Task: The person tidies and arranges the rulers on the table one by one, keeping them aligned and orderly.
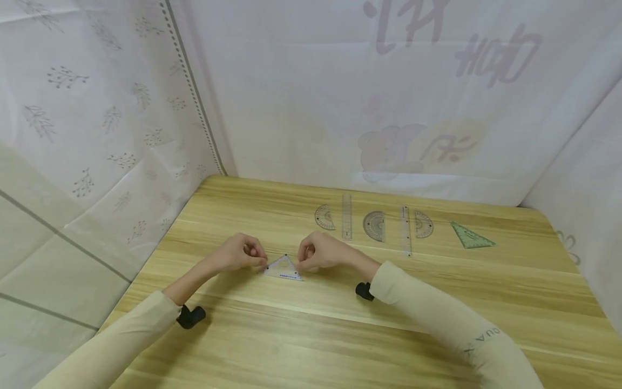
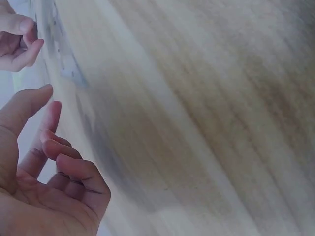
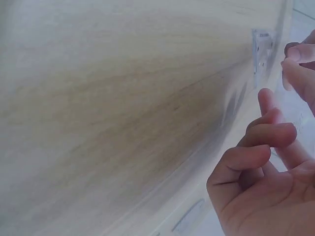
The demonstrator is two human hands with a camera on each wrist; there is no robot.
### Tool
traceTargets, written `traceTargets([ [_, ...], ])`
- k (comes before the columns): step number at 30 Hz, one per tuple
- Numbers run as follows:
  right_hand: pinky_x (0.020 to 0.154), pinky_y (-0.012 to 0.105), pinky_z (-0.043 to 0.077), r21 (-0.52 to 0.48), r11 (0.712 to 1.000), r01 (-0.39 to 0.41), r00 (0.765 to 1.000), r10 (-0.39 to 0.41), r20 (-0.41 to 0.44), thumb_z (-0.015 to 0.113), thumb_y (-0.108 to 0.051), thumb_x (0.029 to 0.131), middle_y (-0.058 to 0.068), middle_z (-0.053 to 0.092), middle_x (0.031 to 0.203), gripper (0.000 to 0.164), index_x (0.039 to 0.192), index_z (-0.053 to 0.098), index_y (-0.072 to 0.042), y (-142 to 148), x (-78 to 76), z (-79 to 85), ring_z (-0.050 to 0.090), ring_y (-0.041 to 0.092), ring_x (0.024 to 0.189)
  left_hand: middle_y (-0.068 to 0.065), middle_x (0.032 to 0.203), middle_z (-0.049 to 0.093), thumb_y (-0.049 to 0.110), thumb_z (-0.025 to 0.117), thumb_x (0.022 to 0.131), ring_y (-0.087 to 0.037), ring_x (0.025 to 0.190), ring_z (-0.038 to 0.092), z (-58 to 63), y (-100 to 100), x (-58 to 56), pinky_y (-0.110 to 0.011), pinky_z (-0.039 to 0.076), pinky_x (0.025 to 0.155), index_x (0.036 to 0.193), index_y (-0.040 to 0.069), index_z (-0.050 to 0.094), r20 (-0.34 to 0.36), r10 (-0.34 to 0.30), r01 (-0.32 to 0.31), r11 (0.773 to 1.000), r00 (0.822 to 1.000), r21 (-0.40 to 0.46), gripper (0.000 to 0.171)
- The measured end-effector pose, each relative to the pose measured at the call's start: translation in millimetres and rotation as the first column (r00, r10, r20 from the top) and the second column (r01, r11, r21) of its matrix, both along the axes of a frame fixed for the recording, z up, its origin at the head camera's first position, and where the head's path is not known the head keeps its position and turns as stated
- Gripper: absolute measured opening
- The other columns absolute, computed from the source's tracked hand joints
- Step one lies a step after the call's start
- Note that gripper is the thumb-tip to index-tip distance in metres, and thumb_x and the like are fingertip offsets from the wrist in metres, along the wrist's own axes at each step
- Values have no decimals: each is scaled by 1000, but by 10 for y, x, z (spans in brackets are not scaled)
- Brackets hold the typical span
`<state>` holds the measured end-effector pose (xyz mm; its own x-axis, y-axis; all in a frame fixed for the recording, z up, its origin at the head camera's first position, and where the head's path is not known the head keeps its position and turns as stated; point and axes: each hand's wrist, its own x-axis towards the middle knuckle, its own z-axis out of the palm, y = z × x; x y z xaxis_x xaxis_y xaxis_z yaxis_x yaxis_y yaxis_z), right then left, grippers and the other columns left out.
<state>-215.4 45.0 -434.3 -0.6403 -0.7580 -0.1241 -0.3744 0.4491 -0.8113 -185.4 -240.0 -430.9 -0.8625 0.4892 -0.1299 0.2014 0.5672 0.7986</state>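
Observation:
A small clear set square (image 1: 284,268) with dark print lies flat on the wooden table, its apex pointing away from me. My left hand (image 1: 241,253) is at its left corner and my right hand (image 1: 322,252) at its right side. In the left wrist view, the left hand (image 2: 59,187) has thumb and index finger apart, the other fingers loosely bent. The right wrist view shows the right hand (image 3: 261,167) with index extended and remaining fingers bent, beside the set square (image 3: 263,54). Neither hand visibly grips it; exact fingertip contact is unclear.
Farther back, a row holds a left protractor (image 1: 324,217), a clear ruler (image 1: 346,217), a middle protractor (image 1: 374,226), another ruler (image 1: 406,231), a right protractor (image 1: 424,224) and a green set square (image 1: 471,236). White printed cloth (image 1: 291,97) hangs behind the table.

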Motion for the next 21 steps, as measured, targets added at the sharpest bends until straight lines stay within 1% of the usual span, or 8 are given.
traceTargets([
  [3, 54, 22, 39, -35, 999, -13, 1000, 14, 16, 82, -15, 88, 1, 59, 70, 11, 92, 74, -8, 38, -4, 20, 46, 7, 59, 1, 80, 60, 9, 82, 87, -18, 74, 49, 36, 18, -3, -25, 41, 61, 90, 7, 76, -30, 5, -5, 1000, 1000, -10, 7],
  [6, 55, 23, 39, -59, 998, -36, 999, 37, 15, 82, -15, 89, 3, 60, 74, 18, 100, 74, -3, 73, -8, 49, 47, 9, 62, 1, 82, 60, 12, 81, 88, -18, 74, 50, 50, 33, 4, -26, 43, 62, 94, 8, 76, -44, -6, 6, 1000, 999, -7, 9],
  [8, 56, 23, 40, -66, 997, -49, 999, 50, 8, 81, -17, 89, 3, 61, 78, 24, 105, 74, -1, 96, -16, 61, 49, 10, 65, 1, 82, 59, 13, 81, 89, -18, 73, 49, 56, 47, 8, -26, 43, 62, 97, 6, 76, -46, -17, 18, 1000, 999, 4, 12],
  [11, 61, 25, 44, -67, 996, -66, 998, 66, -1, 80, -19, 90, 4, 63, 83, 28, 110, 74, -1, 139, -25, 80, 53, 12, 72, 0, 82, 57, 14, 80, 89, -17, 70, 48, 60, 68, 14, -26, 42, 62, 101, 3, 75, -44, -37, 39, 999, 998, 29, 16],
  [15, 68, 28, 47, -75, 994, -76, 997, 76, -5, 80, -21, 91, 4, 64, 89, 30, 114, 73, -2, 214, -37, 73, 56, 15, 81, -1, 80, 54, 15, 80, 90, -16, 67, 46, 45, 96, 12, -25, 40, 61, 104, 1, 74, -40, -54, 56, 997, 998, 56, 21],
  [21, 67, 30, 46, -91, 994, -67, 998, 67, -1, 80, -21, 91, 5, 62, 89, 34, 118, 71, -2, 384, -36, 90, 54, 19, 79, -3, 80, 54, 12, 80, 90, -15, 66, 46, 13, 138, -1, -23, 38, 60, 108, -1, 73, -51, -69, 73, 994, 996, 86, 23],
])
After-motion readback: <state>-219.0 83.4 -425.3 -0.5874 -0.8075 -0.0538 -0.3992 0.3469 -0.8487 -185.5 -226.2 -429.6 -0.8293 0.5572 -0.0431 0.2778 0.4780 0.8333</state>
